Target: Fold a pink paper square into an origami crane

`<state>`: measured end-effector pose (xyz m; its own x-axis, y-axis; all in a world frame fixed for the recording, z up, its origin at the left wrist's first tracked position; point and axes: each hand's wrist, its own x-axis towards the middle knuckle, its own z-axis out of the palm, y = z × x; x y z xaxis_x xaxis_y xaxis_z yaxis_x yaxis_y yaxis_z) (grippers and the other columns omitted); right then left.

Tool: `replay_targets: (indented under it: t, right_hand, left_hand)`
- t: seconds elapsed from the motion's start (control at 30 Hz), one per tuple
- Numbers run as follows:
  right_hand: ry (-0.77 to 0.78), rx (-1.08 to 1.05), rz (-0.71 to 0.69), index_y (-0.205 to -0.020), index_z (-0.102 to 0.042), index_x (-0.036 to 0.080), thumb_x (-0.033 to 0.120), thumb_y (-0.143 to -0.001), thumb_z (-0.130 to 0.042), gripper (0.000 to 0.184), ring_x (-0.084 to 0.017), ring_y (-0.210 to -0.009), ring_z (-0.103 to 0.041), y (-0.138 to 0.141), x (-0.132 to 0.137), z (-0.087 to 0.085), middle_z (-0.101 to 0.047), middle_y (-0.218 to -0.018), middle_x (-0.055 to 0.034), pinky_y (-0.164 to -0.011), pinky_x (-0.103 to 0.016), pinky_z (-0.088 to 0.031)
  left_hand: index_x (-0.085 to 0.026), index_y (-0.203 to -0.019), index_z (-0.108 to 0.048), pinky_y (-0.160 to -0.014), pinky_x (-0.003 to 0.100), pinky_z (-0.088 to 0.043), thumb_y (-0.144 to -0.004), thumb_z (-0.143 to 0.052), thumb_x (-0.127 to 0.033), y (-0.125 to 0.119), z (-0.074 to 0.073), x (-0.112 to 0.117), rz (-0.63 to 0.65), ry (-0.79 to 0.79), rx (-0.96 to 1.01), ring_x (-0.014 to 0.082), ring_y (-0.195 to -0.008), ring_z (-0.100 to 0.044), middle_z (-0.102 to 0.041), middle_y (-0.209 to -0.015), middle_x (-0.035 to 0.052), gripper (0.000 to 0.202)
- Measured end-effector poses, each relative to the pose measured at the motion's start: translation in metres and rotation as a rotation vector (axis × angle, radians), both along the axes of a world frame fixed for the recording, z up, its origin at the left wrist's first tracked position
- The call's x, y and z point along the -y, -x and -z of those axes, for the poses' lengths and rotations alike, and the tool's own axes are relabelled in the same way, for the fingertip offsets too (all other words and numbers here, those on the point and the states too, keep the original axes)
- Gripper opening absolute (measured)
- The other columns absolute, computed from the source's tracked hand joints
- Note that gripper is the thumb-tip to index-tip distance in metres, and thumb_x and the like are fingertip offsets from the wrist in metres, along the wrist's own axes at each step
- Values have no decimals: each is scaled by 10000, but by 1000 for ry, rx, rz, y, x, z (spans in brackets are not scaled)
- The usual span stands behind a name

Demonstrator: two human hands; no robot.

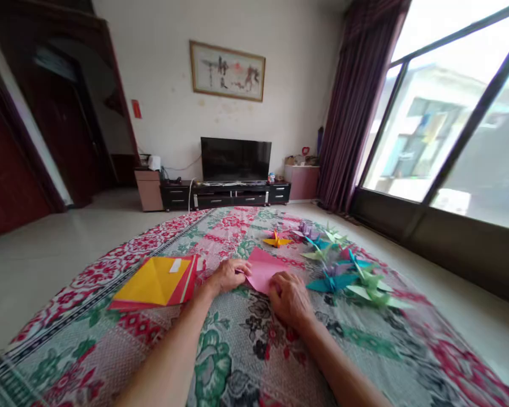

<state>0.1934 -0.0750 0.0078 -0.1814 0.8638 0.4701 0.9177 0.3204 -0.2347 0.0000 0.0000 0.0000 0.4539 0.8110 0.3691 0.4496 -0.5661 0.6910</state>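
Observation:
A folded pink paper sheet (pixel 263 268) lies on the flowered quilt (pixel 237 350) in front of me. My left hand (pixel 228 275) rests at its left corner, fingers curled and pinching the edge. At the sheet's near right edge, my right hand (pixel 289 298) presses down with its fingers bent. Both forearms reach in from the bottom of the view.
A stack of coloured paper (pixel 159 281), yellow on top, lies to the left. Several folded paper cranes (pixel 343 271) in teal, green, purple and orange sit to the right and beyond. Farther off stand a TV (pixel 236 160) on a low cabinet, curtains and a large window.

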Motion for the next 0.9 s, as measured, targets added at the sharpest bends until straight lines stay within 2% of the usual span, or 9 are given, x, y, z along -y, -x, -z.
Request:
replay_targets:
  t: [0.1,0.17,0.27,0.47,0.57,0.7,0.9]
  right_hand:
    - [-24,16,-41,-855,-607,205,387,-808,-481,226,-169,-832,-515,0,4,-1,-610,-889,-43,-768,-281,-287]
    - [-32,26,-57,-891,-606,217,421,-795,-502,248,-175,-850,-512,2,6,-1,-608,-932,-43,-772,-287,-283]
    - [-32,36,-70,-849,-614,225,354,-822,-484,185,-166,-856,-510,4,5,1,-610,-932,-31,-766,-282,-273]
    - [-45,58,-69,-741,-603,201,222,-842,-439,194,-134,-790,-508,10,3,3,-611,-841,-24,-734,-260,-267]
    - [-47,52,-13,-729,-606,190,236,-823,-463,177,-134,-761,-509,14,1,5,-607,-812,-31,-711,-252,-274]
    - [-50,16,59,-697,-615,187,296,-835,-450,241,-140,-755,-521,23,-2,7,-607,-776,-38,-704,-253,-280]
    - [-41,-12,70,-682,-616,191,307,-831,-456,248,-139,-754,-526,28,-3,8,-610,-774,-34,-700,-254,-286]
  left_hand:
    - [-168,-705,-697,-870,244,-437,-598,-481,-46,-4,2,0,5,-53,19,141,-899,-601,-681,-900,31,271]
    - [-181,-703,-696,-876,242,-431,-602,-481,-48,-6,2,1,-10,-74,24,136,-874,-601,-687,-834,11,273]
    - [-186,-718,-697,-875,243,-425,-627,-485,-70,-6,-1,3,-54,-69,21,137,-851,-601,-687,-785,-2,257]
    - [-167,-771,-690,-771,222,-454,-662,-488,-109,-4,-2,2,-102,-17,45,133,-783,-606,-688,-801,5,236]
    - [-162,-901,-673,-776,224,-450,-672,-486,-112,-6,0,-1,-144,-26,65,127,-781,-596,-676,-830,8,300]
    - [-184,-1127,-571,-722,219,-456,-699,-493,-138,-13,3,-5,-215,-61,70,106,-704,-564,-633,-782,-12,438]
    - [-205,-1160,-539,-806,252,-440,-714,-539,-170,-26,7,-7,-262,-225,-9,129,-822,-565,-624,-908,22,448]
